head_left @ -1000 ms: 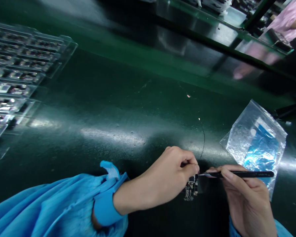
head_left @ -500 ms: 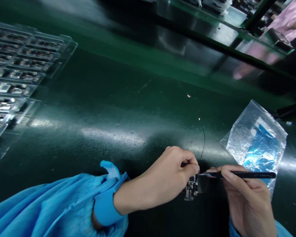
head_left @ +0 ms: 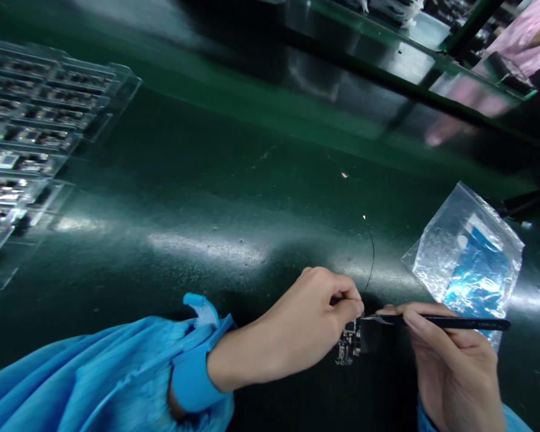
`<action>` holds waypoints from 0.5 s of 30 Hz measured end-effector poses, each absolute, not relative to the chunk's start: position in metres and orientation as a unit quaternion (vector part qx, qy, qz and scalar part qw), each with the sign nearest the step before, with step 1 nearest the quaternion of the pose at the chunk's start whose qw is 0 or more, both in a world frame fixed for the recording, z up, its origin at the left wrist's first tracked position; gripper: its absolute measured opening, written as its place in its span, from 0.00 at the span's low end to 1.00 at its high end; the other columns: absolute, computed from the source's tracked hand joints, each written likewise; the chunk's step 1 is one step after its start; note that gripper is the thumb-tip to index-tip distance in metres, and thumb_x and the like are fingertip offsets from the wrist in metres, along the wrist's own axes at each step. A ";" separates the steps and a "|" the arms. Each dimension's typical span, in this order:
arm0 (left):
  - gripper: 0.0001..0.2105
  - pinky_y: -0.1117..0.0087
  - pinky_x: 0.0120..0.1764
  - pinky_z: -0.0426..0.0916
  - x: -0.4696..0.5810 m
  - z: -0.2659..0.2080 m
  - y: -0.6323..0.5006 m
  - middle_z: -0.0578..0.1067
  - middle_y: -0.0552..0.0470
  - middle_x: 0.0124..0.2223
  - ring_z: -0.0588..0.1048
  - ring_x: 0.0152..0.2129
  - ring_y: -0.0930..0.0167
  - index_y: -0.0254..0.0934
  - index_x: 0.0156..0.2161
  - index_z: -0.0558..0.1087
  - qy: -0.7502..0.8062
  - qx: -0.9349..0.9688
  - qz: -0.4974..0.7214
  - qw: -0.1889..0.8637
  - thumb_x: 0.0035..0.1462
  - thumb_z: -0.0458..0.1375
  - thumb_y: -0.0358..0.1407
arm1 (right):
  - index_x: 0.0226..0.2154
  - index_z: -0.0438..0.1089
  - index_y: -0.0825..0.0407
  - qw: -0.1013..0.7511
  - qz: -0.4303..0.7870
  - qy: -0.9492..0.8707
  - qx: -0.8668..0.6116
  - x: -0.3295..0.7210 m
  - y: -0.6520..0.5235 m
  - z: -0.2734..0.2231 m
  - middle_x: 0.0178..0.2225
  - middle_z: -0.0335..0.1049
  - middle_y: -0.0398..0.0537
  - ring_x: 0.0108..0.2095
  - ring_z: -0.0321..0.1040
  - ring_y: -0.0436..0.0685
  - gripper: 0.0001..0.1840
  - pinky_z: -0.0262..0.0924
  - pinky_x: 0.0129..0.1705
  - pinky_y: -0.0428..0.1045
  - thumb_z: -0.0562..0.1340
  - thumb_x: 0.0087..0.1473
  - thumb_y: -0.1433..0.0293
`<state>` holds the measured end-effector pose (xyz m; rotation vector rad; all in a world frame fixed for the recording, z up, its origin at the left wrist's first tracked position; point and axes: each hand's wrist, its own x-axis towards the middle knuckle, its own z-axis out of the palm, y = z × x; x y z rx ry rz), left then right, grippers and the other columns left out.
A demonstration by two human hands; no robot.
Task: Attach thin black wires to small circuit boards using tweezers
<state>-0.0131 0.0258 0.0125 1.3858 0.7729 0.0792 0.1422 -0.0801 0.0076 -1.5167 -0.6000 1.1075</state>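
My left hand [head_left: 303,327] is closed, thumb and forefinger pinched together at the top edge of a small circuit board [head_left: 350,345]. The fingers cover the board's upper part; its lower part shows chips and metal pads. A thin black wire [head_left: 372,258] curves upward from near the fingertips. In my right hand [head_left: 454,360], black tweezers [head_left: 454,322] lie nearly level, gripped between thumb and fingers. Their tips point left and reach the left fingertips at the board's edge. Whether the tips pinch anything is too small to tell.
A clear plastic bag [head_left: 470,264] with blue contents lies beside my right hand. Clear trays [head_left: 126,78] of circuit boards stand at the left on the dark green table [head_left: 184,162]. A shelf edge [head_left: 387,78] runs across the back, with a person's pink sleeve [head_left: 526,36] beyond.
The far end of the tweezers has tipped slightly down and right, with a small shift of my right hand. My left hand and the board stay almost in place.
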 end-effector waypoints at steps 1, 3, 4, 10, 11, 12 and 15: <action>0.13 0.74 0.24 0.59 -0.013 0.012 0.026 0.70 0.54 0.23 0.66 0.21 0.75 0.31 0.27 0.73 0.347 0.624 0.035 0.699 0.56 0.49 0.33 | 0.26 0.78 0.53 0.556 0.460 -0.259 -0.642 0.141 -0.080 0.008 0.29 0.77 0.52 0.32 0.74 0.59 0.03 0.70 0.36 0.45 0.67 0.47 0.71; 0.13 0.74 0.24 0.59 -0.013 0.012 0.026 0.70 0.54 0.24 0.65 0.21 0.75 0.31 0.27 0.73 0.345 0.630 0.036 0.695 0.56 0.49 0.33 | 0.26 0.78 0.53 0.564 0.437 -0.276 -0.644 0.139 -0.080 0.009 0.28 0.77 0.50 0.32 0.74 0.59 0.02 0.70 0.36 0.44 0.67 0.46 0.71; 0.13 0.74 0.24 0.59 -0.013 0.012 0.026 0.69 0.54 0.23 0.65 0.21 0.75 0.31 0.27 0.73 0.345 0.633 0.037 0.692 0.56 0.49 0.33 | 0.26 0.78 0.52 0.565 0.425 -0.285 -0.647 0.138 -0.080 0.010 0.28 0.77 0.50 0.33 0.74 0.59 0.02 0.70 0.37 0.44 0.67 0.47 0.72; 0.13 0.73 0.27 0.61 -0.013 0.012 0.025 0.72 0.52 0.26 0.68 0.24 0.73 0.31 0.29 0.74 0.346 0.635 0.032 0.690 0.56 0.49 0.34 | 0.28 0.77 0.48 0.549 0.324 -0.401 -0.658 0.129 -0.082 0.014 0.30 0.77 0.41 0.34 0.74 0.54 0.10 0.67 0.43 0.43 0.64 0.48 0.78; 0.13 0.73 0.28 0.62 -0.013 0.012 0.024 0.73 0.51 0.27 0.69 0.25 0.72 0.31 0.30 0.74 0.346 0.632 0.032 0.692 0.56 0.49 0.34 | 0.29 0.77 0.47 0.544 0.288 -0.431 -0.659 0.127 -0.083 0.014 0.30 0.77 0.39 0.34 0.73 0.53 0.11 0.67 0.44 0.43 0.64 0.47 0.80; 0.12 0.72 0.28 0.62 -0.014 0.012 0.024 0.73 0.50 0.27 0.70 0.25 0.72 0.31 0.30 0.74 0.346 0.630 0.032 0.695 0.56 0.49 0.34 | 0.30 0.77 0.46 0.535 0.251 -0.459 -0.663 0.125 -0.085 0.015 0.31 0.77 0.37 0.34 0.73 0.52 0.12 0.66 0.45 0.43 0.63 0.47 0.80; 0.12 0.71 0.29 0.63 -0.014 0.012 0.024 0.74 0.50 0.28 0.70 0.26 0.71 0.31 0.31 0.74 0.345 0.635 0.036 0.690 0.56 0.50 0.34 | 0.31 0.76 0.44 0.479 0.194 -0.498 -0.697 0.120 -0.090 0.020 0.32 0.76 0.35 0.36 0.72 0.52 0.10 0.63 0.46 0.41 0.64 0.47 0.75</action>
